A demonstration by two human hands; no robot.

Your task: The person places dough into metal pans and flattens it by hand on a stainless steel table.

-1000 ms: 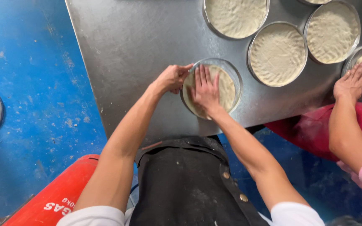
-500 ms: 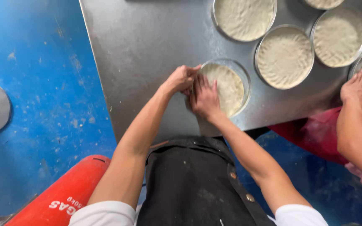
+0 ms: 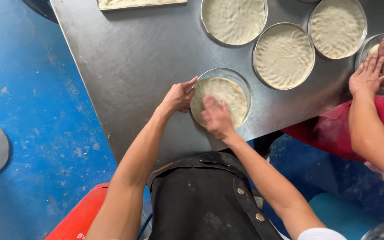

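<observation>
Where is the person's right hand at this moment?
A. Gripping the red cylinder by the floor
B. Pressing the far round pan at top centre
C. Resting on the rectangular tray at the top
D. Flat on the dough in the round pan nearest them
D: the right hand lies palm down on the dough in the nearest round pan, while the left hand steadies that pan's left rim.

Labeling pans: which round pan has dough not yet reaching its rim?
The near-edge pan under the right hand; its dough leaves bare metal showing.
</observation>
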